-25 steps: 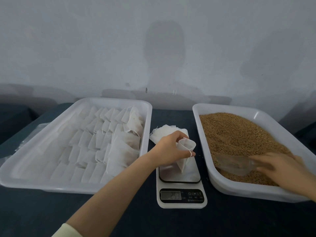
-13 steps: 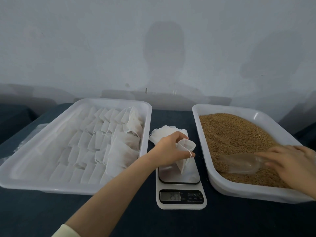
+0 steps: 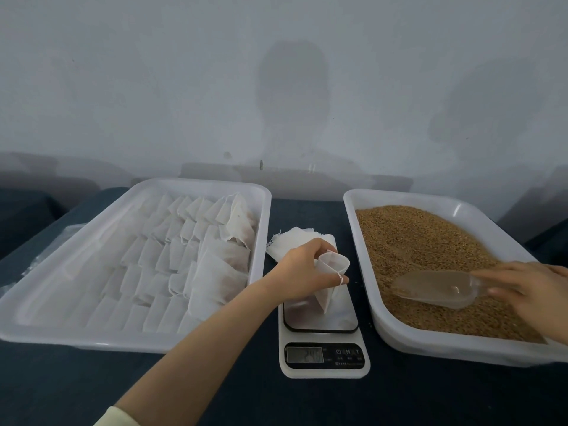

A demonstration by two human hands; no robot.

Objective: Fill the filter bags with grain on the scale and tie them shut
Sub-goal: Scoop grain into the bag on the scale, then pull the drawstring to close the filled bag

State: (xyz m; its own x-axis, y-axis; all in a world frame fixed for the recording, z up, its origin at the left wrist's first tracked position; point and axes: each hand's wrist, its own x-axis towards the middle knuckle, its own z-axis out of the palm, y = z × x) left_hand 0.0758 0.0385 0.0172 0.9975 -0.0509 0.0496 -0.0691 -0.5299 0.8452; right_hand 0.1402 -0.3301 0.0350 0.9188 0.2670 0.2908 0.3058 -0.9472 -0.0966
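Over the scale [image 3: 344,321], my left hand [image 3: 302,273] pinched the bag [image 3: 332,272] open, right hand [image 3: 531,290] gripped the scoop [image 3: 436,287] in the grain [image 3: 408,241]; next I'd need a steady pour.

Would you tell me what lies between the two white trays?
In the head view: the scale, the filter bag held by the left hand, and spare bags.

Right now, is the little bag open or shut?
Open. The left hand holds the bag upright over the scale, its mouth spread into a round hole.

Head view, looking forward and down.
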